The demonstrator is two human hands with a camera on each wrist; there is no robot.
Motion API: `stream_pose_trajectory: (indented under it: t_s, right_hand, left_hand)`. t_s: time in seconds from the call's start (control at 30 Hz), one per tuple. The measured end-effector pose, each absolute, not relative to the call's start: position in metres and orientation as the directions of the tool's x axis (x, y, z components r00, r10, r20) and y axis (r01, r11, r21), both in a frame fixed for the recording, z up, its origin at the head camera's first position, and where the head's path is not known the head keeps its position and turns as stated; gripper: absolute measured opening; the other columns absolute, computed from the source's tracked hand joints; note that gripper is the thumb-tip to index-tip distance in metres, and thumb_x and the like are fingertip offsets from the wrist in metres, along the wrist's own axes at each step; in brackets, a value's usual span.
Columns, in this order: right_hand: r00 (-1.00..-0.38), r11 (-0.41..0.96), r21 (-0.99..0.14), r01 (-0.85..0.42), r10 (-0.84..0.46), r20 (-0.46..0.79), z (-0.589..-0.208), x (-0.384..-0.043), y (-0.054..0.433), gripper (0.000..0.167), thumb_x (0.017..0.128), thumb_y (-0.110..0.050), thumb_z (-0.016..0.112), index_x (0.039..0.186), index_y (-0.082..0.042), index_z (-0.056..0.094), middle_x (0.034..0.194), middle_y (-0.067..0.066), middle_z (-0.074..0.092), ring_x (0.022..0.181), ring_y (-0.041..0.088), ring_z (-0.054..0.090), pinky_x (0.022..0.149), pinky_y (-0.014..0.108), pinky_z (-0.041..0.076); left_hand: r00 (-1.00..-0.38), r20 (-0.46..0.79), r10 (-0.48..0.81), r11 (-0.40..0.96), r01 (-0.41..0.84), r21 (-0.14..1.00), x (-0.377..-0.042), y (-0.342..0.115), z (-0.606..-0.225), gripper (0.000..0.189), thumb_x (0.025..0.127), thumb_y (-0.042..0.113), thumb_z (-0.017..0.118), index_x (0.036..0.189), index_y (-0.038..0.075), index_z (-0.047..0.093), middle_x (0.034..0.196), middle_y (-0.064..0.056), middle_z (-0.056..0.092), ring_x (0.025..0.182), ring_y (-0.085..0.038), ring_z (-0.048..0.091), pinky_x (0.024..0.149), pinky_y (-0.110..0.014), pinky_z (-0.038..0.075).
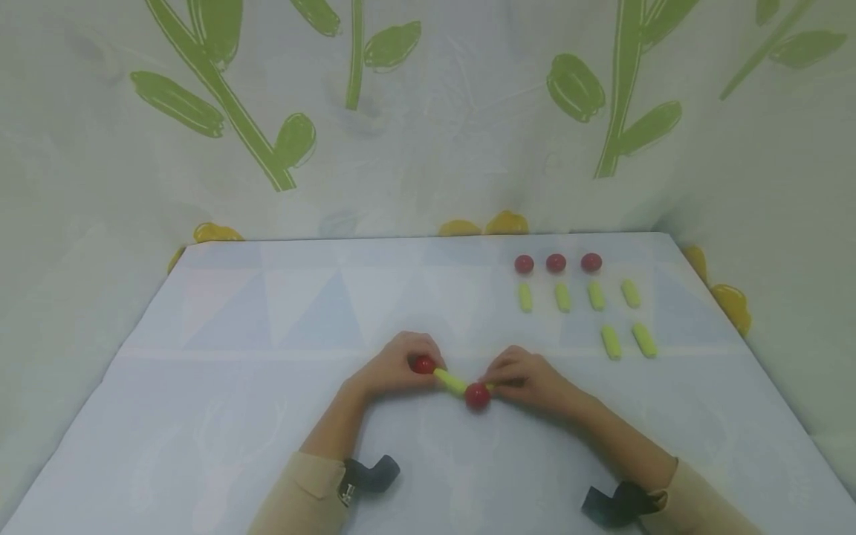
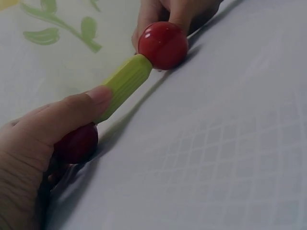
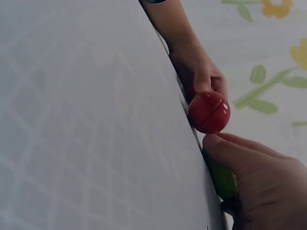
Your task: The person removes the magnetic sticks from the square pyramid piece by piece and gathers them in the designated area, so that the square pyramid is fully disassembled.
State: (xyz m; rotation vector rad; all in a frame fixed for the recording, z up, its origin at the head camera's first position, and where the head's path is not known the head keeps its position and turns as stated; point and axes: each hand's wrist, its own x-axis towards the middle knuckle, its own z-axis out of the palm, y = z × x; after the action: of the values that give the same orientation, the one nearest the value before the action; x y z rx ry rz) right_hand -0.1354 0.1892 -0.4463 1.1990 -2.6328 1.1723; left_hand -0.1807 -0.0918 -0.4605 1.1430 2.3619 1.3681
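My left hand [image 1: 404,364] grips a glossy red ball [image 1: 424,365] at one end of a yellow-green ridged rod [image 1: 451,382]. In the left wrist view its thumb lies along that rod [image 2: 125,86]. A second red ball [image 1: 478,396] sits at the rod's other end, between the two hands. My right hand [image 1: 531,380] pinches another green rod [image 3: 223,180] beside this second ball, its fingertips right at the ball; most of that rod is hidden behind the fingers. A seam line crosses the second ball [image 3: 209,112] in the right wrist view.
At the table's back right, red balls [image 1: 556,263] stand in a row of three. In front of them lie several yellow-green rods [image 1: 562,297], with two more rods [image 1: 611,342] nearer. Behind the pale patterned table [image 1: 221,431] hangs a cloth [image 1: 455,148] with a leaf print.
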Motion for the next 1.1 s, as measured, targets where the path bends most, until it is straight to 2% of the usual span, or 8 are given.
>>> stream_pose_trajectory:
  t_s: [0.17,0.27,0.5,0.6,0.7,0.77,0.93,1.1]
  right_hand:
    - [-0.815,0.529,-0.658,-0.535,-0.528,0.238,-0.447,-0.135,0.190,0.028,0.078,-0.010,0.075,0.105,-0.018,0.073,0.098,-0.009,0.065,0.094,0.008,0.059,0.080,0.024,0.053]
    - [-0.850,0.570,-0.666,-0.481,-0.488,0.197,-0.446,-0.136,0.191,0.029,0.079,-0.012,0.074,0.107,-0.019,0.071,0.101,-0.009,0.065,0.097,0.009,0.060,0.084,0.027,0.053]
    - [-0.855,0.615,-0.608,-0.503,-0.457,0.245,-0.447,-0.139,0.196,0.025,0.080,-0.013,0.075,0.103,-0.019,0.071,0.106,-0.008,0.065,0.101,0.011,0.061,0.087,0.030,0.052]
    - [-0.878,0.646,-0.616,-0.450,-0.446,0.174,-0.446,-0.142,0.201,0.023,0.080,-0.020,0.076,0.103,-0.023,0.071,0.110,-0.010,0.063,0.104,0.010,0.060,0.088,0.029,0.052]
    - [-0.882,0.656,-0.646,-0.390,-0.468,0.057,-0.441,-0.146,0.208,0.033,0.079,-0.024,0.077,0.111,-0.024,0.069,0.119,-0.008,0.060,0.111,0.013,0.056,0.092,0.033,0.051]
    - [-0.869,0.660,-0.651,-0.374,-0.494,-0.001,-0.438,-0.148,0.214,0.040,0.078,-0.025,0.077,0.116,-0.024,0.066,0.122,-0.007,0.058,0.109,0.013,0.054,0.091,0.032,0.051]
    - [-0.827,0.632,-0.649,-0.423,-0.563,-0.009,-0.436,-0.153,0.226,0.046,0.079,-0.021,0.077,0.122,-0.021,0.062,0.122,-0.004,0.058,0.103,0.013,0.056,0.088,0.029,0.051]
    - [-0.869,0.668,-0.654,-0.355,-0.494,-0.032,-0.427,-0.155,0.238,0.050,0.081,-0.018,0.075,0.127,-0.021,0.057,0.127,-0.005,0.058,0.115,0.016,0.054,0.095,0.039,0.049]
  left_hand:
    - [-0.711,0.217,0.669,0.301,0.526,0.795,-0.180,-0.093,-0.460,0.016,0.078,0.019,0.076,0.091,0.024,0.070,0.089,0.011,0.062,0.087,-0.008,0.054,0.077,-0.026,0.047]
    - [-0.717,0.228,0.659,0.314,0.537,0.783,-0.180,-0.093,-0.461,0.016,0.078,0.019,0.076,0.092,0.024,0.070,0.089,0.013,0.062,0.087,-0.007,0.054,0.077,-0.027,0.046]
    - [-0.747,0.236,0.622,0.332,0.524,0.784,-0.181,-0.094,-0.463,0.017,0.077,0.019,0.076,0.092,0.023,0.069,0.090,0.012,0.061,0.088,-0.008,0.053,0.077,-0.026,0.046]
    - [-0.771,0.216,0.599,0.356,0.499,0.790,-0.180,-0.094,-0.464,0.019,0.079,0.020,0.076,0.095,0.025,0.068,0.094,0.013,0.059,0.090,-0.007,0.053,0.078,-0.025,0.047]
    - [-0.789,0.212,0.577,0.371,0.485,0.792,-0.180,-0.092,-0.463,0.020,0.079,0.020,0.075,0.097,0.025,0.068,0.096,0.012,0.058,0.092,-0.007,0.052,0.079,-0.025,0.047]
    - [-0.795,0.222,0.564,0.374,0.486,0.790,-0.179,-0.092,-0.462,0.020,0.078,0.018,0.076,0.096,0.023,0.068,0.095,0.011,0.058,0.091,-0.008,0.052,0.079,-0.026,0.047]
    - [-0.814,0.219,0.538,0.388,0.470,0.793,-0.178,-0.089,-0.462,0.020,0.078,0.018,0.076,0.096,0.021,0.068,0.093,0.010,0.058,0.089,-0.008,0.053,0.078,-0.025,0.047]
    - [-0.825,0.222,0.520,0.393,0.462,0.795,-0.178,-0.088,-0.463,0.019,0.078,0.019,0.076,0.095,0.022,0.067,0.091,0.011,0.057,0.087,-0.007,0.053,0.076,-0.024,0.049]
